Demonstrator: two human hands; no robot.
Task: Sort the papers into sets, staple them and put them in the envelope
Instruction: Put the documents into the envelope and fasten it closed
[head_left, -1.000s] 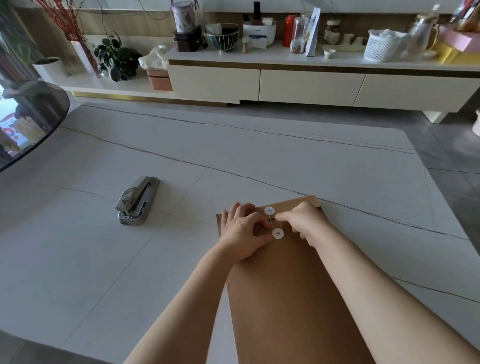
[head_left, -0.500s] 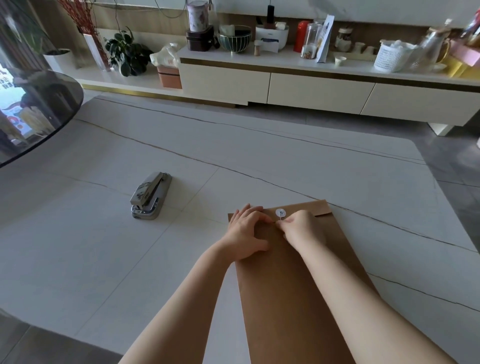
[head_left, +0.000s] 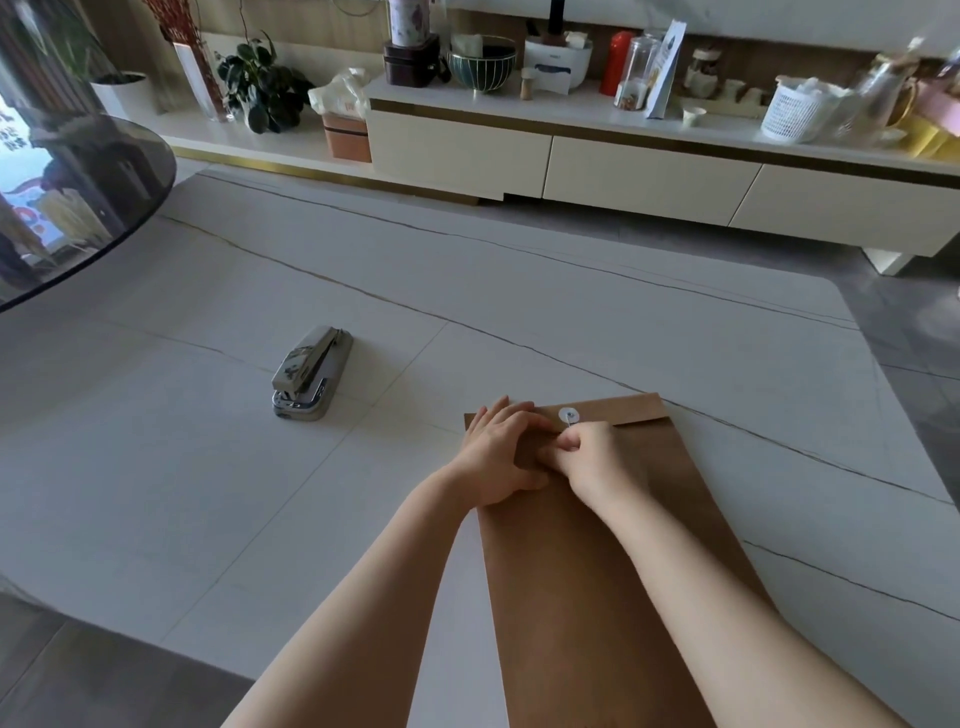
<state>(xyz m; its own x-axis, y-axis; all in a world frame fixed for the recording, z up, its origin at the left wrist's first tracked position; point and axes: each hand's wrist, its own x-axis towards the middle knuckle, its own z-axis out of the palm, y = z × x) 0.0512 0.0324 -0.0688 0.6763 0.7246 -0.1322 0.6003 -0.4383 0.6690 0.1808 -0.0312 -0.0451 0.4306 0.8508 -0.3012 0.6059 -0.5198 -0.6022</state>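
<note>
Envelope (head_left: 613, 545) is the brown kraft kind with a string-and-button closure, lying flat on the white worktop (head_left: 208, 493) and running from the middle of the frame down to the bottom edge. Flap looks folded down already, and one white button (head_left: 569, 415) shows on it near the top.

Both hands sit right at the flap. Left hand (head_left: 498, 457) lies on the envelope's upper left corner with fingers fairly straight, pressing it down, thumb tucked toward the middle. Right hand (head_left: 592, 457) is curled just below the button, fingertips bunched as if pinching the tie string (too thin to really make out, so that part is my guess).

Stapler (head_left: 310, 373) sits on its own, left of centre, well apart from the envelope, nobody touching it.

As for progress: no loose papers anywhere on the worktop, so I'd say sorting and stapling are done and the sets are inside, though I can't see into the envelope. What's left looks like winding the string around the button to close it. Basically the last step.
</note>
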